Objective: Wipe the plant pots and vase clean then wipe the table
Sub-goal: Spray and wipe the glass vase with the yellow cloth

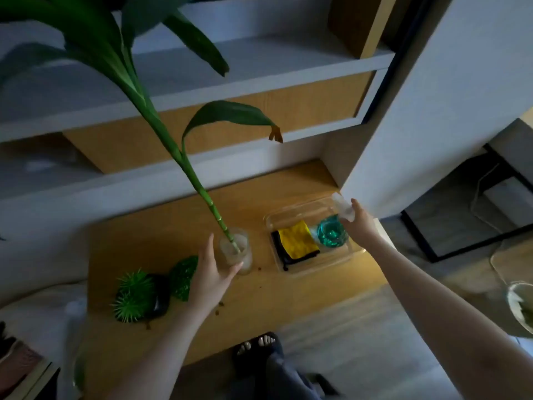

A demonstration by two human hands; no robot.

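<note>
- Lower left: small green plant pots (pixel 144 295) are seen on the table (pixel 274 293).
- Centre: the glass vase (pixel 235 249) is cupped by the open left hand (pixel 210 272) — fragile, top-heavy, best gripped low.
- Right: a pale wad (pixel 343 209), perhaps tissue, is pinched in the right hand (pixel 362 223) above the clear tray (pixel 340 258).

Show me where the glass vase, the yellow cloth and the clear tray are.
glass vase (pixel 235 251): head view, on its frosted side wall.
yellow cloth (pixel 297 239): head view, middle of the folded top.
clear tray (pixel 317 269): head view, on its near rim.
</note>
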